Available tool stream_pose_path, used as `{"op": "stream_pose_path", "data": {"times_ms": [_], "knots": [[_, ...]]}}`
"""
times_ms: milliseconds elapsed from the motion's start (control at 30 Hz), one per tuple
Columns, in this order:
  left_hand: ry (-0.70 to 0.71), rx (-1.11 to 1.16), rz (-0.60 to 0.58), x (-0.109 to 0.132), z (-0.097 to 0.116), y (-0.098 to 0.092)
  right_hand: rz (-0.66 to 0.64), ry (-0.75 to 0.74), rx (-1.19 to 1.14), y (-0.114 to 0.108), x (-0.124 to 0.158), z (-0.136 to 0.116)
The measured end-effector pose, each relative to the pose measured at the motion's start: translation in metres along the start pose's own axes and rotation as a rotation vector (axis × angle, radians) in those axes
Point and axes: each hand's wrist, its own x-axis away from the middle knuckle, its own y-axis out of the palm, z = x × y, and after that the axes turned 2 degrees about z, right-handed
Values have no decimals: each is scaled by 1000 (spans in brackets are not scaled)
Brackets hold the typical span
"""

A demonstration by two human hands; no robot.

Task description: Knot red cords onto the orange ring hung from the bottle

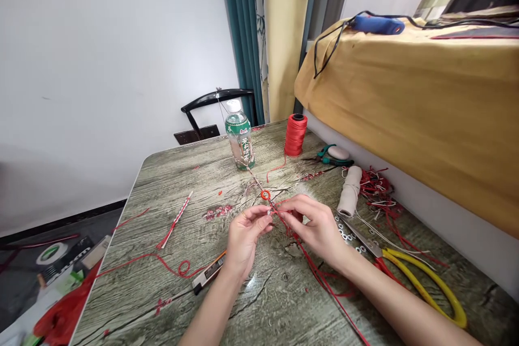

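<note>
Both hands meet over the middle of the table. My left hand (248, 235) is closed in a pinch at a red cord (307, 254), with a small pale bit at its fingertips. Close beside it, my right hand (316, 223) pinches the same cordwork, its fingertips almost touching the left ones. Just beyond the fingers lies a small orange-red ring (265, 195) on a taut thin string. That string runs up to a bottle with a green label and white cap (239, 138). Loose red strands trail from the hands toward the front edge. Fine detail between the fingertips is hidden.
At the right lie yellow-handled scissors (425, 275), small silver rings (347, 236), a white cord roll (350, 192), tangled scraps (375, 184) and green pliers (330, 158). A red thread spool (295, 135) stands behind. Left are a utility knife (208, 273) and a braided cord piece (176, 219).
</note>
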Motion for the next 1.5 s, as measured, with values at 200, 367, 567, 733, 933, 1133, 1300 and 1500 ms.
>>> {"op": "stream_pose_path", "data": {"times_ms": [200, 367, 567, 733, 933, 1133, 1300, 1500], "knots": [[29, -28, -6, 0, 1, 1, 7, -11, 51, 2, 1, 3], [23, -71, -31, 0, 0, 1, -6, -23, 35, 3, 2, 2], [60, -137, -35, -1, -3, -1, -47, 65, -131, 4, -2, 1], [207, -272, -18, -2, -8, -2, -104, 260, -256, 7, -3, 6], [190, -292, -18, 3, -4, 1, -98, 208, -166, 7, -2, 3], [91, -263, 51, 1, -3, 0, -127, 79, -50, 6, 0, 0], [56, -190, 7, -1, -4, -1, -110, 71, -43, 5, -1, 2], [37, -161, -28, 0, -3, 0, -124, 88, -141, 4, -2, 2]]}}
